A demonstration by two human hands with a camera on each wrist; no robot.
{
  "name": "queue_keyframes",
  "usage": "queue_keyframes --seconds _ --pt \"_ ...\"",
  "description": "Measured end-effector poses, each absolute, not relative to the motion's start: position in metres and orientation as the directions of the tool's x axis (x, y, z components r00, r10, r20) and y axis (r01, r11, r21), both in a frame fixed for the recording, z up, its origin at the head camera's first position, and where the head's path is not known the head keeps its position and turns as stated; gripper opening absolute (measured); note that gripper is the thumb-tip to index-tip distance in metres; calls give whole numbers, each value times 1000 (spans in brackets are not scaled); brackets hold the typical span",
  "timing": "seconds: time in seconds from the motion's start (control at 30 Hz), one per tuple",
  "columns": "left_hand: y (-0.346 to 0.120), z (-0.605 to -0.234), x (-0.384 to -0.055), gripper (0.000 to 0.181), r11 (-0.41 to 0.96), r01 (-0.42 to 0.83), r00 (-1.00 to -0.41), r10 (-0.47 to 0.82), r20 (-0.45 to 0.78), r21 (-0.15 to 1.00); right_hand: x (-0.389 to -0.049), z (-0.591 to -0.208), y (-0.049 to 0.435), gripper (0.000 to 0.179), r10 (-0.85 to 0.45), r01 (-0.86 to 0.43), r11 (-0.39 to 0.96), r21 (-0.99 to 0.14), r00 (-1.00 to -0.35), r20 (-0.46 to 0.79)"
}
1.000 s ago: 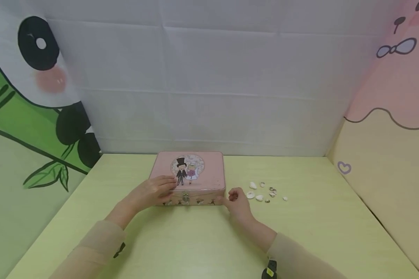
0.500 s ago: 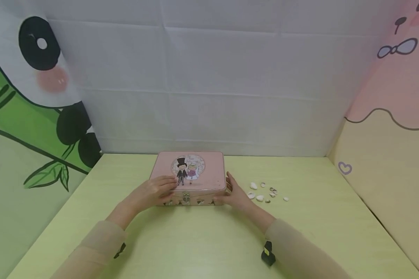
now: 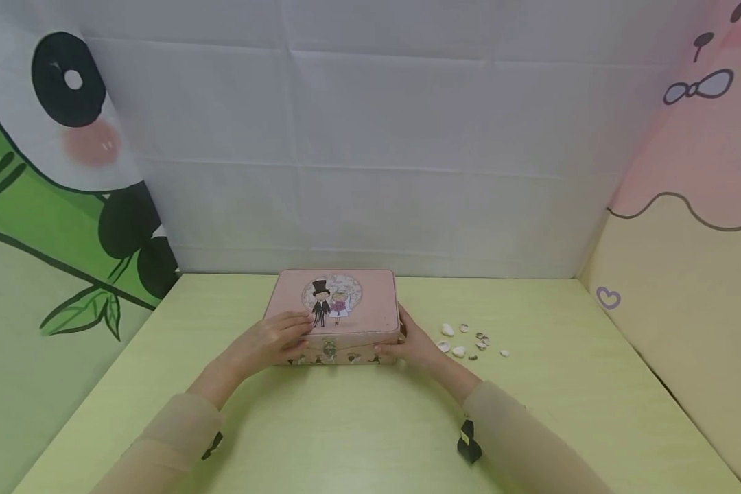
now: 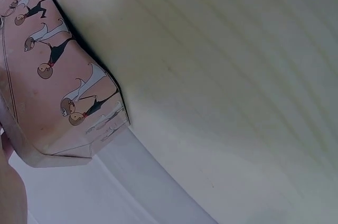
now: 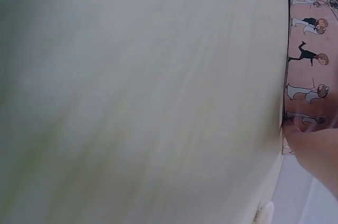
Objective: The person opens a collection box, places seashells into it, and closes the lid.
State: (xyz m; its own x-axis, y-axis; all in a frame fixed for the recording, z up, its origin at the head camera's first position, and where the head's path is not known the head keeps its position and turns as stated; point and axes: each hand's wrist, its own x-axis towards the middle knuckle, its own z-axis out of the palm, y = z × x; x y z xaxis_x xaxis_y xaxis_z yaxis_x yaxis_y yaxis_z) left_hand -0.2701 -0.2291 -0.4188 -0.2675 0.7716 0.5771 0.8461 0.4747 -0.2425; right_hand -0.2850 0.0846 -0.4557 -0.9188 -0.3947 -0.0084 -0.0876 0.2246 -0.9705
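Observation:
A pink tin box [image 3: 370,302] with a bride and groom on its lid sits at the far middle of the table, lid down. My left hand [image 3: 272,337] grips its front left part, fingers over the lid and thumb low on the front near the metal latch [image 3: 328,348]. At the front right corner my right hand [image 3: 416,344] holds the box, thumb on the front and fingers along the right side, mostly hidden. The right wrist view shows that thumb [image 5: 311,142] pressed low on the printed front. In the left wrist view the box [image 4: 58,76] fills the upper left.
Several small seashells [image 3: 460,350] lie loose on the table just right of the box and my right hand. A white cloth wall [image 3: 377,171] rises behind the table [image 3: 346,432], with painted panels at both sides.
My right hand has closed in on the box's right corner from the right, its fingers going from curled in the air to along the side. The left hand and box stay put.

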Motion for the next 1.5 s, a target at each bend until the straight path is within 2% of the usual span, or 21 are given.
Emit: queue_keyframes --seconds 0.37,0.7,1.0,1.2,1.5 --pt "-230 -421 -270 31 484 855 -282 736 615 -187 -284 -454 85 102 -391 -58 230 -971 -920 -38" --pt "-231 -418 -271 27 478 857 -260 726 636 -195 -284 -457 86 100 -388 -73 232 -970 -922 -23" --pt "-230 -416 -271 29 492 850 -277 722 634 -188 -289 -461 88 102 -390 -70 257 -964 -920 -37" --pt "-230 -416 -271 28 496 845 -277 726 629 -200 -288 -457 92 99 -407 -13 227 -974 -910 -83" --pt "-230 -416 -270 24 513 838 -305 725 618 -188 -286 -454 92 97 -419 13 175 -984 -904 -87"
